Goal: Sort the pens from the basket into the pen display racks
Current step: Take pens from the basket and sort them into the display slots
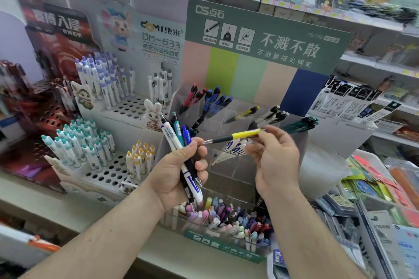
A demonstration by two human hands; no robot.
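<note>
Left hand (pixel 181 174) grips about five pens (pixel 179 142); right hand (pixel 275 156) pinches one yellow pen (pixel 235 137).

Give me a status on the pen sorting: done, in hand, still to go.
Done: the clear rack already holds red, blue, yellow, white and green pens in separate compartments. In hand: the right hand pinches a yellow-and-black pen, with a matching one in a compartment behind it. Left: the left hand grips a mixed bundle of pens. The basket is out of view.

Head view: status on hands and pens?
Left hand grips a bunch of pens. Right hand pinches yellow pen, held level before the clear rack. Nothing blocking the compartments.
</note>
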